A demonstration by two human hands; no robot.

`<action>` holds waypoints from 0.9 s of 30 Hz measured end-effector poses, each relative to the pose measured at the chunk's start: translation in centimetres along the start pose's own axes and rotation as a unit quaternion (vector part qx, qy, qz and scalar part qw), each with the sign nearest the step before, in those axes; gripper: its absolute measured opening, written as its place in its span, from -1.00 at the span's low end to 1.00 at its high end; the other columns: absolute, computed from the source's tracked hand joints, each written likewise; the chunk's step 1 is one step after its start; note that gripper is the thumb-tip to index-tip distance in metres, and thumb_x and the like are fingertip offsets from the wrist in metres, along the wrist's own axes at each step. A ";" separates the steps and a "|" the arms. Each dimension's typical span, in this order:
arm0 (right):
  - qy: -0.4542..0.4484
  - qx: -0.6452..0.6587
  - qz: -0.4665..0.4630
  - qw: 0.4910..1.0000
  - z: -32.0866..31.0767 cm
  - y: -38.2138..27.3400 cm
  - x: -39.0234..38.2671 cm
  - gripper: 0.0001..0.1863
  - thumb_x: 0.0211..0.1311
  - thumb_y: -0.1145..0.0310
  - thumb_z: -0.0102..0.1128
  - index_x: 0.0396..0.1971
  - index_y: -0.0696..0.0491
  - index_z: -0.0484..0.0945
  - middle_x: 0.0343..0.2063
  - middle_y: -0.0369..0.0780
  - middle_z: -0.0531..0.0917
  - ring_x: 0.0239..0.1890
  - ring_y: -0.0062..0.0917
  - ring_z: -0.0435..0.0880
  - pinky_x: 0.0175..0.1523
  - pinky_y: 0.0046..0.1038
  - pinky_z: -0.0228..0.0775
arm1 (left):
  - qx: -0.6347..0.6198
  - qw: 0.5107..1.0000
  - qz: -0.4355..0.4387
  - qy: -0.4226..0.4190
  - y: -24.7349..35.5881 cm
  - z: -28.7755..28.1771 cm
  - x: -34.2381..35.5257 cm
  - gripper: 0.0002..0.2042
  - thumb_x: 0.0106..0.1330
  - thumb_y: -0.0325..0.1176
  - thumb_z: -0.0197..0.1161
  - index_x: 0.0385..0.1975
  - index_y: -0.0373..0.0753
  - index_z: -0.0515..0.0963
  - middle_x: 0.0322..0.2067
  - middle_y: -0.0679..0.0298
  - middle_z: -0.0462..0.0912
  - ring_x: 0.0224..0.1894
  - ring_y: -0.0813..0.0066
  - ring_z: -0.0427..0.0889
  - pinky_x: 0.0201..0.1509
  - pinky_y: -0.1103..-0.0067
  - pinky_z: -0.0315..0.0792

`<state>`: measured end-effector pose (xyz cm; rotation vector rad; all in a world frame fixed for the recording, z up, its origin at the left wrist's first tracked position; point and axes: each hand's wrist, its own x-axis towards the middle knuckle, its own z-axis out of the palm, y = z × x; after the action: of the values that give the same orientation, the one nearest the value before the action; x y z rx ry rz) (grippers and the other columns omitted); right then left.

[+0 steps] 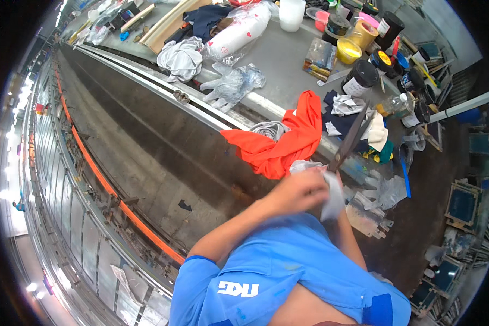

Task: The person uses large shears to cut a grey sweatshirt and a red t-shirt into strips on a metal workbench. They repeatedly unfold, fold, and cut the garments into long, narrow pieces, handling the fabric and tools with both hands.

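My left hand (307, 190) has curled fingers at a pale white cloth (333, 198), blurred by motion. My right hand (334, 175) is mostly hidden behind that cloth, gripping dark metal scissors (349, 145) whose long blades point up toward the bench. Just beyond my hands, a bright red-orange garment (280, 152) hangs over the bench edge, with a rolled grey fabric (269, 129) in it. A pile of dark, green and white scraps (377, 130) lies beside the blades. A clear plastic glove (231, 84) rests near the edge.
The grey bench (293, 70) carries ink jars (358, 79), tubs, rags and a wrapped bag (239, 30). Blue-handled tool (406, 174) and crumpled plastic (386, 190) are at right. Screen frames (462, 204) stand far right. A long rail (98, 174) runs along the left above the floor.
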<state>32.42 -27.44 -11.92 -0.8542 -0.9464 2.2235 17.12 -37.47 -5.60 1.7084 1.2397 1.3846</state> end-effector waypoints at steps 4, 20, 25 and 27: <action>0.042 -0.179 -0.064 0.981 3.4 -1.3 -0.6 -0.75 0.16 0.31 0.20 -0.21 0.04 0.41 -0.44 -0.40 0.44 -0.42 -0.70 0.41 -0.28 -0.62 0.24 | 0.289 0.933 -0.103 0.186 -7.5 -3.5 -5.2 -0.67 0.09 -0.31 0.38 -0.16 -0.28 0.53 0.02 0.07 0.47 0.05 0.07 0.45 0.13 0.29 0.38; 0.343 -0.296 -0.569 0.687 -9.2 -15.0 -9.0 -0.45 0.04 -0.04 0.29 -0.11 0.06 0.47 -0.19 -0.16 0.58 -0.13 -0.41 0.58 -0.03 -0.42 0.42 | -0.045 0.928 -0.117 0.351 -11.8 -14.8 2.0 -0.82 0.33 -0.43 0.13 -0.19 -0.40 0.55 -0.52 0.17 0.54 -0.43 0.60 0.40 -0.30 0.58 0.35; 0.196 -0.080 -0.479 0.852 -0.5 -18.2 -11.9 -0.43 0.22 -0.06 0.04 0.01 0.12 0.44 0.01 -0.13 0.54 0.10 -0.42 0.49 0.19 -0.34 0.34 | -0.049 0.933 -0.050 0.353 -11.1 -17.7 10.8 -0.76 0.30 -0.37 0.18 -0.12 -0.37 0.56 -0.45 0.08 0.60 -0.38 0.42 0.54 -0.20 0.51 0.43; -0.064 0.048 -0.454 0.887 -0.9 -17.8 -11.5 -0.39 0.24 0.04 0.06 0.17 0.14 0.33 0.19 -0.08 0.39 0.22 -0.31 0.38 0.31 -0.13 0.17 | 0.138 0.948 -0.095 0.271 -16.3 -18.8 10.3 -0.71 0.26 -0.34 0.22 -0.09 -0.37 0.56 -0.35 0.02 0.63 -0.27 0.24 0.60 -0.11 0.40 0.46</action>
<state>44.76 -24.66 5.11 -0.1277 -1.0042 1.4838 -5.42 -23.68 -10.85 1.3622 1.9260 1.6832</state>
